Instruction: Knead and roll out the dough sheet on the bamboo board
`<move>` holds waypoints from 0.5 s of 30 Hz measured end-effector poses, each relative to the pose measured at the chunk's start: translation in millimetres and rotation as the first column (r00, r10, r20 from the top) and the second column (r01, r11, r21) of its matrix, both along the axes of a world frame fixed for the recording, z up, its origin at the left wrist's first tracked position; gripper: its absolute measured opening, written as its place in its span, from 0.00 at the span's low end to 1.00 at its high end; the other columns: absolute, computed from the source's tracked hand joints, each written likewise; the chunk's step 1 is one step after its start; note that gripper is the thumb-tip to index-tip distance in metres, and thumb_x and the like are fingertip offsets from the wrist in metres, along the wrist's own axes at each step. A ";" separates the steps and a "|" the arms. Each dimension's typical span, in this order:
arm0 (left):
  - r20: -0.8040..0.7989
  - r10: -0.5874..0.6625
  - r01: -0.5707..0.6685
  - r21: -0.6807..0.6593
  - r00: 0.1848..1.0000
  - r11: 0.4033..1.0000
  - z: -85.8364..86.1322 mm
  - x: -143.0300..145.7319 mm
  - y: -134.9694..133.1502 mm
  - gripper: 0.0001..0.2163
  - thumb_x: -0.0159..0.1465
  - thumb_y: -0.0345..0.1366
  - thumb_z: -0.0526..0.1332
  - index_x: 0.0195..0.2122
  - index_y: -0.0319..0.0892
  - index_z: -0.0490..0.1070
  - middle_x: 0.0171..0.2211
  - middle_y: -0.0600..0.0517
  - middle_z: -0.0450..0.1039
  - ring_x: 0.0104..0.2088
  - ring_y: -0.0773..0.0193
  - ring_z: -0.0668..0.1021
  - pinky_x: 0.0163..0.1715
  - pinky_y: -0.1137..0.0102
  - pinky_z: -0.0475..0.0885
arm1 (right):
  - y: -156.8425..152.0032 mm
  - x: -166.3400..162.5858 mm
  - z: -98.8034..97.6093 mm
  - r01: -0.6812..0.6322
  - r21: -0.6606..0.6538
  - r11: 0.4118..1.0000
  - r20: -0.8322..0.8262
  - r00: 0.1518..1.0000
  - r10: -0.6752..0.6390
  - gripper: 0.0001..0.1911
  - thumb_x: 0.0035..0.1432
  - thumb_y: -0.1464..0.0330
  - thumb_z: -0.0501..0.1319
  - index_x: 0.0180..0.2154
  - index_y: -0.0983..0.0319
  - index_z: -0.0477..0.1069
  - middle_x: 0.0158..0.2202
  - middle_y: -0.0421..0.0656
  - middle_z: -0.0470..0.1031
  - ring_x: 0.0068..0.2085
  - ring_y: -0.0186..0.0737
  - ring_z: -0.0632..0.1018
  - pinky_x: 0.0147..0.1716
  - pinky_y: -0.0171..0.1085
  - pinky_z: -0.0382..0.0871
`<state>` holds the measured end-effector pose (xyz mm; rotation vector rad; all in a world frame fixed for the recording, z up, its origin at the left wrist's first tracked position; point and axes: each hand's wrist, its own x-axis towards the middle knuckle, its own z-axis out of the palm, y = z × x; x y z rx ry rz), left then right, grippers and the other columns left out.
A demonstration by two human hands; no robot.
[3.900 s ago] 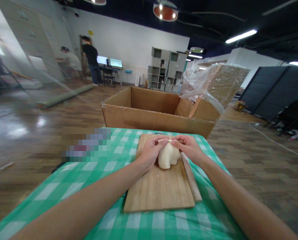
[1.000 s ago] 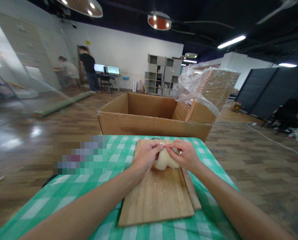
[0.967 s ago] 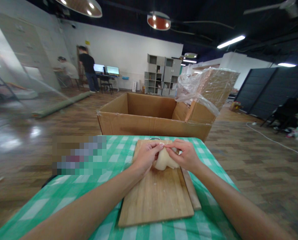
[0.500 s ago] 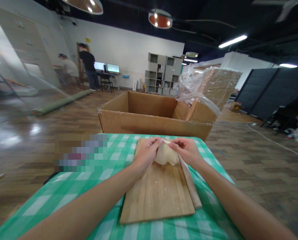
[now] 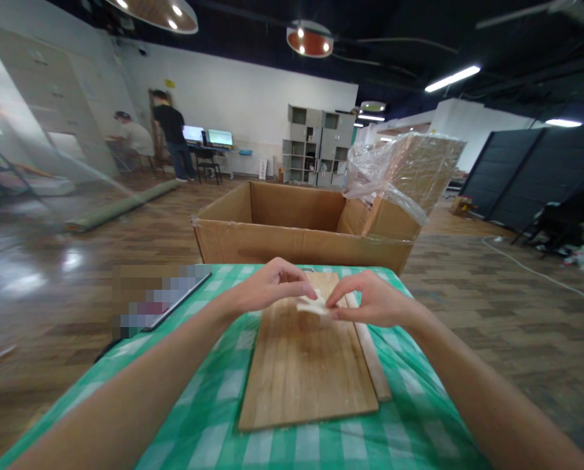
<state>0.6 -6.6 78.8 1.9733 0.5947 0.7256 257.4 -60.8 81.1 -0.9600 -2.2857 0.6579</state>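
Worktop (image 5: 213,405), green-and-white checked cover, below both grips. Wooden board (image 5: 311,372), one, extending nearer than the grips. Wooden rod (image 5: 374,362), one, along the board's right edge, below the right grip (image 5: 383,300). Left grip (image 5: 270,287) and right: fingers bent; hold cannot be told. Dough (image 5: 312,306), pale, blurred, between their fingertips. Cardboard box (image 5: 302,245), beyond both grips.

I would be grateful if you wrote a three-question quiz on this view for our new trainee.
1. From the person's viewpoint, the wooden rod lies along which edge of the board: A) left, B) right, C) near?
2. True or false: the pale dough-like piece is between the left hand and the right hand.
3. Fill in: the checked tablecloth is ____ and white.

Key: 1 B; 2 true; 3 green.
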 end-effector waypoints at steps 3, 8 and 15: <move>-0.066 0.033 -0.032 0.012 0.997 0.999 7.2 -16.9 9.8 0.21 0.68 0.52 0.61 0.28 0.42 0.85 0.34 0.44 0.84 0.40 0.49 0.83 0.48 0.62 0.72 | -2.8 7.4 6.8 -0.150 -0.282 0.948 0.080 0.981 0.179 0.12 0.58 0.55 0.70 0.36 0.56 0.86 0.32 0.41 0.85 0.32 0.42 0.82 0.31 0.36 0.73; -0.365 0.212 -0.132 0.232 0.907 0.964 -15.5 -15.6 19.7 0.12 0.60 0.47 0.68 0.27 0.44 0.81 0.27 0.51 0.80 0.29 0.59 0.77 0.30 0.70 0.64 | 13.7 2.2 -15.4 0.080 -0.051 0.995 0.095 0.993 -0.075 0.14 0.65 0.58 0.63 0.33 0.58 0.84 0.28 0.40 0.82 0.27 0.38 0.78 0.25 0.35 0.65; -0.474 0.220 -0.165 0.154 0.853 0.974 -39.6 -12.2 18.0 0.08 0.47 0.34 0.72 0.29 0.45 0.78 0.27 0.53 0.77 0.27 0.61 0.74 0.25 0.72 0.60 | 0.1 -37.0 -64.8 -0.008 0.173 0.985 0.321 0.946 -0.049 0.36 0.70 0.54 0.57 0.70 0.69 0.60 0.72 0.58 0.59 0.72 0.56 0.61 0.69 0.51 0.57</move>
